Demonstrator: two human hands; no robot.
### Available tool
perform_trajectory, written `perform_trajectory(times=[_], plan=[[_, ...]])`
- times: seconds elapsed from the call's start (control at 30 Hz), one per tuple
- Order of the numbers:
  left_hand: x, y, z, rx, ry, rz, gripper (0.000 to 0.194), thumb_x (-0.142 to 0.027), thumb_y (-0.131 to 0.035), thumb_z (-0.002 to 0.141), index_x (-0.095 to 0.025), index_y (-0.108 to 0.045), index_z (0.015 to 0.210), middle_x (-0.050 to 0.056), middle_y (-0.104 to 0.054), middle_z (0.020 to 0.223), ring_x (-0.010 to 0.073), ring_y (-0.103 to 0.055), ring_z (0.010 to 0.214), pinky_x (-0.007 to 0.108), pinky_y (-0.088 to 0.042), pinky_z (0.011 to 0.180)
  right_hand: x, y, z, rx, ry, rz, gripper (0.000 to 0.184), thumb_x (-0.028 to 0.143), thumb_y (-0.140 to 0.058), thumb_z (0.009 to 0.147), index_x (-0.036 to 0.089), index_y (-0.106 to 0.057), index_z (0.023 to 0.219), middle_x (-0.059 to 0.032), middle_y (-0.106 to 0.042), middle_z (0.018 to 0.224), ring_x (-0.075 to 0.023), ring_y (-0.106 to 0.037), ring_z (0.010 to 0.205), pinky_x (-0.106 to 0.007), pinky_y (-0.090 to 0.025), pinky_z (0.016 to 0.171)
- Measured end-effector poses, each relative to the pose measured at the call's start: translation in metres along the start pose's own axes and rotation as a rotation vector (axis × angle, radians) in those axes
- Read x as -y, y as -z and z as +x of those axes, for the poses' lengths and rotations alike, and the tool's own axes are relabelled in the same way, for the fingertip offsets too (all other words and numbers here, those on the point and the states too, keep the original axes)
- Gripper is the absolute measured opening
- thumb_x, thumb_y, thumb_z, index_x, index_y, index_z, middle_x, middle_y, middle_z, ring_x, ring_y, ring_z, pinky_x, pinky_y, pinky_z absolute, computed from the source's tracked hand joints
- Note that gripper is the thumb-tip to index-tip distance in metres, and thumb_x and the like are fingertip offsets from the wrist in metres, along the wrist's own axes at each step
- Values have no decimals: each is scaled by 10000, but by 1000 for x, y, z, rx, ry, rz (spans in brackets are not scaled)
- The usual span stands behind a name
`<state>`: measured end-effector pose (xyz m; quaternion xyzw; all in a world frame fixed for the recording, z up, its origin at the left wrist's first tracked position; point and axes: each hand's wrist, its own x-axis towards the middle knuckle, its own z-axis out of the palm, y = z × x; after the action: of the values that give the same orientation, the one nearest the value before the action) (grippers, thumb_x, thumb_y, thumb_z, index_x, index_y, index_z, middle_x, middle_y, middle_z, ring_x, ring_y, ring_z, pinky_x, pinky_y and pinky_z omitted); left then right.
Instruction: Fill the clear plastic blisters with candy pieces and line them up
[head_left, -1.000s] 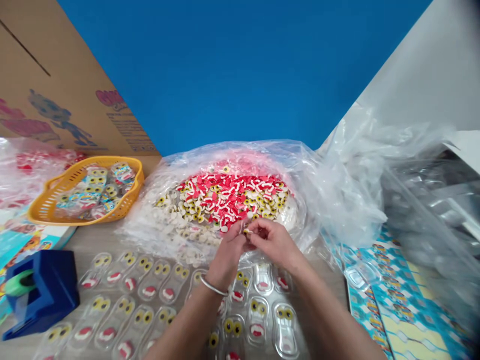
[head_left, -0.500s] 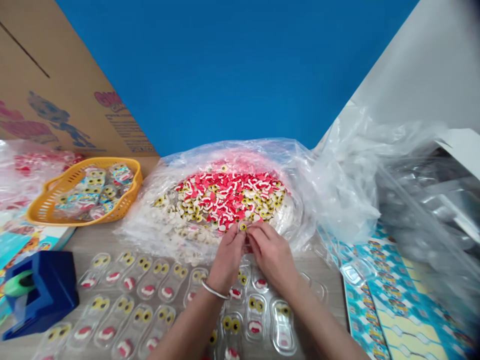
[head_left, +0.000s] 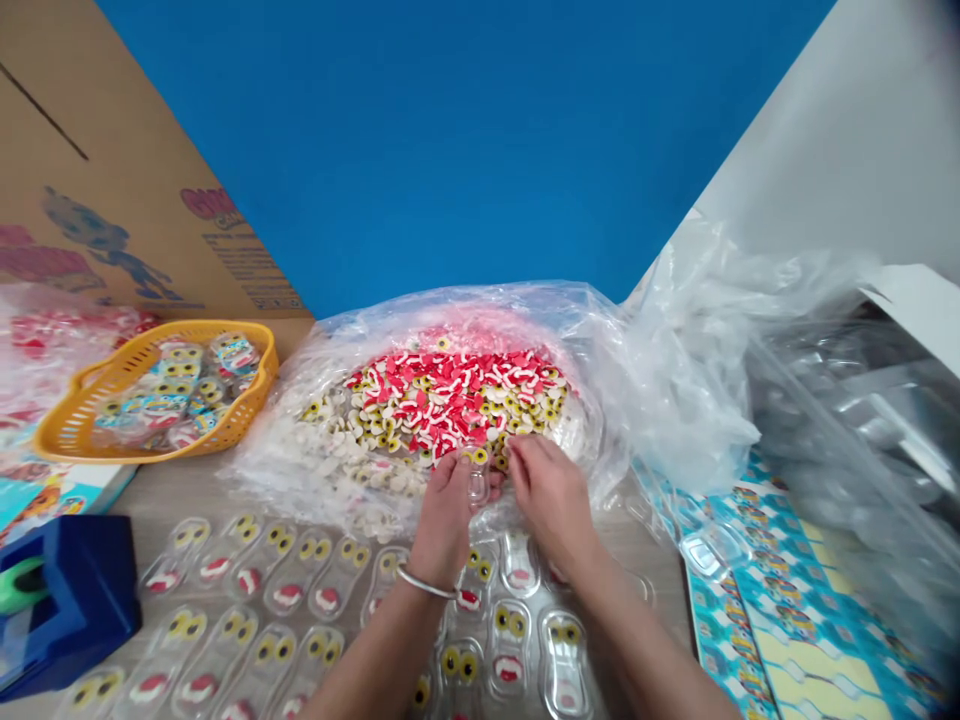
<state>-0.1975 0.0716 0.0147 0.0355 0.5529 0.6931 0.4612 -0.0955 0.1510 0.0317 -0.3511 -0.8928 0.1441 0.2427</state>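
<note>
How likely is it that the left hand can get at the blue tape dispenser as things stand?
Likely yes: only flat clear blister trays lie between the left hand and the blue tape dispenser, so the way looks free, though it is a long sideways stretch.

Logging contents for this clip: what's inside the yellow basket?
The yellow basket holds a pile of candy packs with eye prints and blue printing. The pile hides the basket's floor and any lower packs.
</note>
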Motion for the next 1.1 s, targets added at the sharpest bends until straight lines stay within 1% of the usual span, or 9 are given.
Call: perform_trajectory(times=[0.07, 0.17, 0.33, 0.5, 0.63, 0.77, 0.9, 1.0, 1.1], plan=[[0, 0, 2, -48, 54, -85, 267, -367, -696, 793, -202, -611, 984, 51, -731, 901, 210, -717, 771, 354, -561, 723, -3, -1, 21, 72, -104, -109, 216, 250, -490, 995, 210, -696, 945, -76, -691, 923, -190, -659, 834, -282, -488, 733], [-1, 0, 2, -73, 56, -124, 318, -366, -743, 757, -203, -603, 991, 45, -737, 918, 210, -727, 777, 349, -566, 725, -6, -11, 47, 156, -179, -243, 185, 293, -545, 967, 190, -690, 918, -96, -677, 939, -192, -656, 779, -279, -446, 654], [-1, 0, -1, -45, 42, -126, 363, -407, -772, 730, -184, -608, 964, 51, -742, 889, 200, -722, 757, 322, -562, 698, -5, -24, 56, 209, -214, -226, 102, 203, -589, 893, 191, -657, 968, -108, -662, 1020, -213, -657, 795, -291, -419, 629], [-3, -2, -2, -40, 44, -137, 324, -372, -766, 747, -171, -621, 956, 62, -752, 896, 181, -717, 749, 298, -559, 701, -10, -24, 45, 143, -142, -50, 120, 143, -538, 869, 195, -630, 926, -68, -660, 948, -180, -623, 794, -270, -426, 688], [-7, -3, -3, -34, 63, -152, 326, -337, -759, 759, -159, -640, 1005, 89, -755, 963, 198, -724, 765, 320, -574, 707, -17, -14, 36, 42, -225, 451, 80, 218, -530, 874, 201, -605, 897, 0, -649, 780, -155, -600, 687, -261, -462, 674], [-9, -7, -12, 71, 66, -183, 307, -351, -735, 788, -162, -663, 1018, 103, -745, 1029, 227, -723, 840, 354, -583, 737, -10, 9, 15, 147, -267, 787, 87, 259, -569, 863, 207, -634, 888, 8, -677, 778, -157, -628, 693, -266, -497, 658], [-3, -16, -24, 149, 55, -154, 239, -353, -695, 812, -191, -694, 987, 94, -737, 1056, 241, -695, 975, 361, -562, 845, 4, 31, -19, 264, -152, 657, 133, 179, -538, 898, 219, -664, 890, 6, -676, 805, -147, -628, 732, -262, -492, 703], [8, -23, -33, 150, 9, -66, 210, -349, -669, 818, -222, -710, 980, 97, -732, 1090, 260, -658, 1096, 371, -523, 942, 10, 39, -43, 210, -60, 445, 164, 154, -521, 926, 223, -670, 924, -34, -673, 914, -167, -639, 836, -278, -499, 770], [19, -30, -46, 157, -3, -6, 176, -344, -676, 814, -242, -711, 953, 109, -729, 1088, 277, -625, 1163, 381, -511, 964, 9, 43, -63, 140, -59, 285, 178, 174, -511, 957, 217, -684, 974, -76, -659, 1034, -181, -649, 911, -281, -509, 806]])
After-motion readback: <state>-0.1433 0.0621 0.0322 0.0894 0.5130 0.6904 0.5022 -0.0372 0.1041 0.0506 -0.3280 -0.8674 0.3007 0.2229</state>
